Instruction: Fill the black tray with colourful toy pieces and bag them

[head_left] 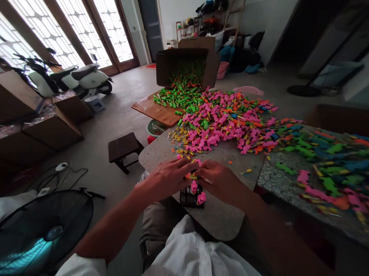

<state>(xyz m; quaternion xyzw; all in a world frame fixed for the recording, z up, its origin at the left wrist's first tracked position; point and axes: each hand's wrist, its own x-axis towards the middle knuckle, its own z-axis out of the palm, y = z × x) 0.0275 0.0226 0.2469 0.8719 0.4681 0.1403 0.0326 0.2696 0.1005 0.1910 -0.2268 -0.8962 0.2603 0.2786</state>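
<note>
My left hand (168, 176) and right hand (218, 177) nearly meet, fingers bent, above the far part of the rack (184, 199); I can't tell what they grip. It lies toward me on the table (219, 223), long axis seemingly pointing away, neither hand clearly nearer.

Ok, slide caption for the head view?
Left hand and right hand close together at a dark rack with pink pieces, before a colourful heap on a speckled tabletop.
</note>
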